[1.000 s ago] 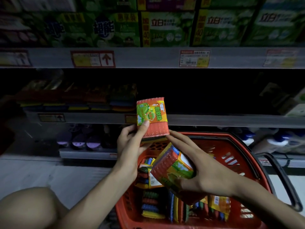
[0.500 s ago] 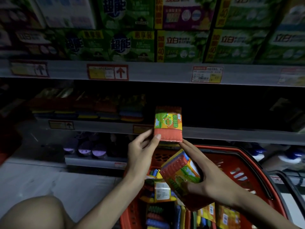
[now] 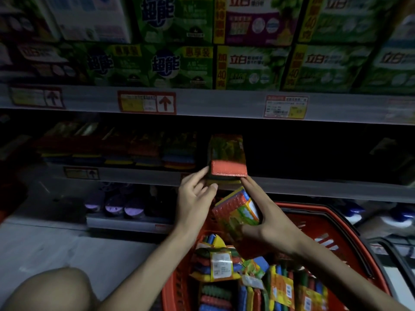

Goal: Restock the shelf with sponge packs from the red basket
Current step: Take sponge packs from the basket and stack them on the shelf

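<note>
Many bright plastic-wrapped sponge packs (image 3: 215, 263) lie heaped in the red plastic basket (image 3: 336, 213) nearest the person, so most of the restocking looks undone. Just above that heap, the right hand (image 3: 276, 227) clamps a tilted orange-and-green sponge pack (image 3: 235, 214) between thumb and curled fingers. Its index finger stretches up to touch the lower right corner of the pack being shelved. That divided grip is the first risk: with one hand doing two jobs, the tilted pack could slide back into the basket, I judge, since the wrapper looks slick.

Farther out, the left hand (image 3: 195, 198) has a half-closed grip, with fingertips on the near left edge and thumb beneath the front of the orange-fronted, label-topped sponge pack (image 3: 228, 162). This pack sits partly on the grey metal shelf (image 3: 314, 187), its near end overhanging the lip. Released now, it would probably tip forward and drop.

It also lies just right of the dim row of stocked sponge stacks (image 3: 125, 151); a crooked push could knock the last stack or leave the pack askew. The bay behind is too dark to see whether anything blocks it. Green detergent cartons (image 3: 253, 66) fill the tier above.
</note>
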Motion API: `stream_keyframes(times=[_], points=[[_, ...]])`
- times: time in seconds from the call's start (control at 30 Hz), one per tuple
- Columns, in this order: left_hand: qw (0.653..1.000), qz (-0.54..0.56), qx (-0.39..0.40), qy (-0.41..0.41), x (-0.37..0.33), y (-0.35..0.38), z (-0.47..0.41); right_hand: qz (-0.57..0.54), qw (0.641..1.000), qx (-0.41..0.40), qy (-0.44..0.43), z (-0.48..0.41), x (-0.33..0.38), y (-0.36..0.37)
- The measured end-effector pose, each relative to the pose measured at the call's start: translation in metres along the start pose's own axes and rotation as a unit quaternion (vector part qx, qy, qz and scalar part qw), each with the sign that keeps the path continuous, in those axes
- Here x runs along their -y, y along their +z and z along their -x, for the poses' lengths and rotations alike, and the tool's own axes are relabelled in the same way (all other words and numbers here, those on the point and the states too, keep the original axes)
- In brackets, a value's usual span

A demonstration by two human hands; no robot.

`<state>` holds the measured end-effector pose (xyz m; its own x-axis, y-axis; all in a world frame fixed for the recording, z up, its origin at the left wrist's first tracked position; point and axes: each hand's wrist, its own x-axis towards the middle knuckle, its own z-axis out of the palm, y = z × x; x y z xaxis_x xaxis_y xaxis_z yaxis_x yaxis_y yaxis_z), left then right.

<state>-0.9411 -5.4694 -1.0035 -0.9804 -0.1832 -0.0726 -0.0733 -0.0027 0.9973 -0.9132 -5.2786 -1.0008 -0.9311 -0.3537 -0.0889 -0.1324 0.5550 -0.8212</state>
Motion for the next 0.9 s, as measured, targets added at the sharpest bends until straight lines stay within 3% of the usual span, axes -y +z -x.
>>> stream_keyframes(times=[0.4,0.9], points=[[0.999,0.039,-0.001,-0.038,0.001,0.008,-0.018,0.023,0.999,-0.021,0.010,-0.032,0.004,-0.005],[0.996,-0.047,-0.064,-0.029,-0.002,0.014,-0.026,0.024,0.998,0.003,0.052,-0.053,0.009,-0.003]])
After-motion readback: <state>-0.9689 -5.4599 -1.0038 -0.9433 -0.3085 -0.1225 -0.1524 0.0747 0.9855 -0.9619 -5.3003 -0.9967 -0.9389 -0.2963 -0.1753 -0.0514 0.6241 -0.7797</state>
